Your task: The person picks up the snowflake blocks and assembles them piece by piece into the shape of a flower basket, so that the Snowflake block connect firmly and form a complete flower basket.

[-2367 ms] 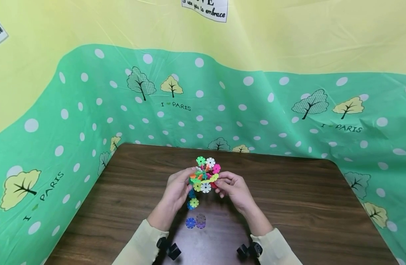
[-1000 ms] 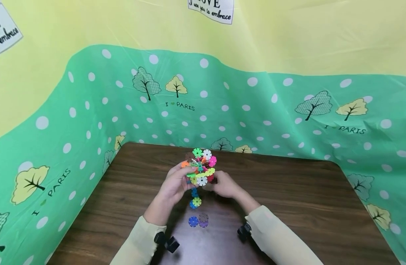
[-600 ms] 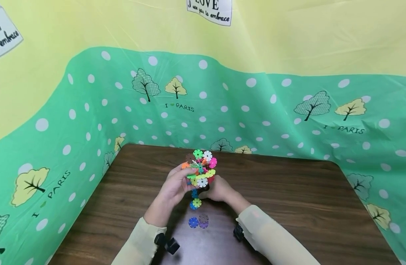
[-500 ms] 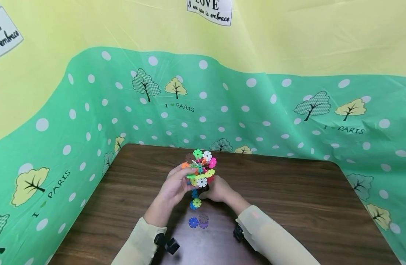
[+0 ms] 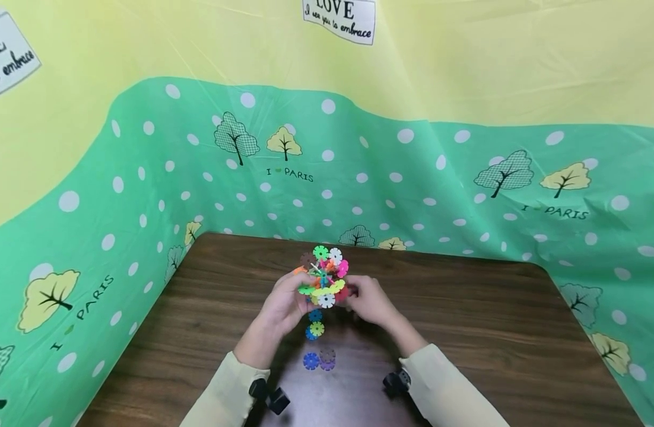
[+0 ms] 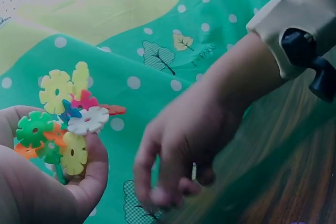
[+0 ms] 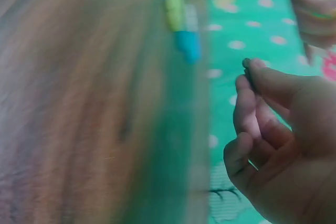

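Flower-disc cluster: a bundle of notched plastic discs (image 5: pixel 326 300) in green, white, pink, orange, yellow and red, held above the far half of the table between the person's two hands.
Left hand (image 5: pixel 285 301): curled around the left side of the cluster, thumb and fingers closed on its discs.
Right hand (image 5: pixel 371 300): just right of the cluster; the left wrist view shows a gap between them. Thumb and forefinger meet in a pinch, the other fingers loosely bent.
Pinched piece: a small dark piece (image 7: pixel 248 71) seen edge-on at the right hand's fingertips; its full shape cannot be told.
Discs below the cluster: a blue disc (image 5: pixel 315 315), and just nearer, a yellow disc (image 5: pixel 317 328) overlapping another blue one (image 5: pixel 309 334).
Nearer discs: a blue disc (image 5: pixel 311 360) at left, beside a brown disc (image 5: pixel 327 354) that overlaps a purple one (image 5: pixel 327 366).
Table (image 5: pixel 466 332): dark brown wood grain, shiny at the near middle.
Sleeves: cream cuffs (image 5: pixel 225 385), each wrist wearing a black camera (image 5: pixel 277 401).
Backdrop: yellow and green cloth (image 5: pixel 412 154) with white dots, trees and "I PARIS" lettering, along the far and left sides.
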`<move>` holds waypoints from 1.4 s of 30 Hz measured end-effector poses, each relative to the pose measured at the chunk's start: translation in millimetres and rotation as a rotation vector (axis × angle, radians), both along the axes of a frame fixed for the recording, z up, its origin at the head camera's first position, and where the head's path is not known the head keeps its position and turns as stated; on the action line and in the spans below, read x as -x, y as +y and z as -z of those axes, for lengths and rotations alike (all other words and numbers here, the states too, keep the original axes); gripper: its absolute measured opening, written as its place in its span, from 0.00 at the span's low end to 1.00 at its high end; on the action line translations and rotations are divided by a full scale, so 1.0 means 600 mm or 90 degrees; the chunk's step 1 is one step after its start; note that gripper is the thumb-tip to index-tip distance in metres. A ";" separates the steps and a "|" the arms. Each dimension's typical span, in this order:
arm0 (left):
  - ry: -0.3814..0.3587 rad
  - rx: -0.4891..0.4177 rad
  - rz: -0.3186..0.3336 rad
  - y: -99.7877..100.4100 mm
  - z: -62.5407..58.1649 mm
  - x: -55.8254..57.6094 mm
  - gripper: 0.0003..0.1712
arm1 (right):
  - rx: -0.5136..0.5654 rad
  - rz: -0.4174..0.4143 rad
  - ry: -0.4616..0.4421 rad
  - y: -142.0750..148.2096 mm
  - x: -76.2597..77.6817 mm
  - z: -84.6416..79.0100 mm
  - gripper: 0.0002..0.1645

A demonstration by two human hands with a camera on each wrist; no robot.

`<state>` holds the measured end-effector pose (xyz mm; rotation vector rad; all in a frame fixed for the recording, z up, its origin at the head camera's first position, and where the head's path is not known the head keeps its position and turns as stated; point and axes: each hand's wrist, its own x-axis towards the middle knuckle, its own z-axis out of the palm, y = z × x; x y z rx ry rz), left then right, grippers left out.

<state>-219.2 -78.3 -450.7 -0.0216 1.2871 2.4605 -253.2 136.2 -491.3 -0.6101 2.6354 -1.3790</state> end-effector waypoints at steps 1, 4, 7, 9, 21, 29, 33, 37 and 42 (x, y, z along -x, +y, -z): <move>0.000 -0.003 0.002 0.001 0.001 0.000 0.11 | 0.031 0.005 0.004 0.007 -0.001 -0.005 0.12; 0.000 -0.002 0.007 0.002 0.002 0.001 0.09 | 0.120 0.018 0.007 0.027 -0.008 -0.022 0.09; -0.001 0.001 0.008 0.003 0.004 0.001 0.08 | 0.194 0.042 -0.017 0.042 -0.018 -0.036 0.12; -0.002 0.002 0.011 0.004 0.005 0.001 0.08 | 0.235 0.058 -0.046 0.048 -0.025 -0.044 0.13; 0.004 0.015 0.021 0.014 0.007 -0.001 0.05 | 0.365 0.109 -0.160 0.042 -0.050 -0.054 0.19; 0.008 0.034 0.015 0.012 0.008 0.000 0.05 | 0.444 0.117 -0.219 0.034 -0.048 -0.046 0.08; 0.012 0.036 0.018 0.012 0.008 -0.002 0.05 | 0.458 0.111 -0.221 0.035 -0.049 -0.041 0.06; 0.010 0.051 0.021 0.014 0.009 -0.002 0.05 | 0.468 0.114 -0.219 0.035 -0.049 -0.039 0.04; 0.000 0.092 0.029 0.016 0.008 -0.001 0.19 | 0.476 0.129 -0.221 0.036 -0.049 -0.037 0.03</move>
